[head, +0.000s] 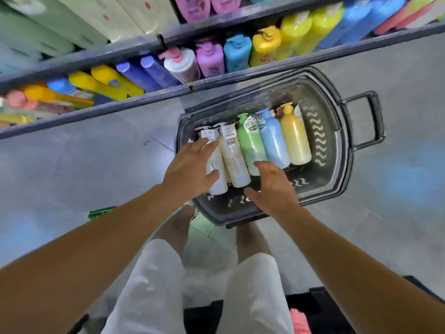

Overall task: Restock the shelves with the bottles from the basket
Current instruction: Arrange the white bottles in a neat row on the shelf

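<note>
Grey plastic, that basket (337, 131), sitting on the floor right below the bottom shelf (252, 77), with five bottles lying side by side in it: two white ones at the left, then a green bottle (250, 145), a blue bottle (274, 141) and a yellow bottle (295, 138). The person is bent over it with both arms down. Their left hand (190, 169) is spread over the leftmost white bottle (216, 184), fingers straight and thumb out against its side, so touching it but not yet wrapped round it. Their right hand (272, 186) hovers just above the near ends of the green and blue bottles, fingers loosely apart and holding nothing. To my eye this is the start of a pick: bottles still in the basket, none lifted. The second white bottle (234, 160) lies snug against the first, so the next move probably calls for working fingers into that tight gap, or tipping the bottle up by one end, before closing round it. The shelf above is already crowded with coloured pump bottles, so a matching slot will need finding; which row takes white ones I cannot tell from here.
</note>
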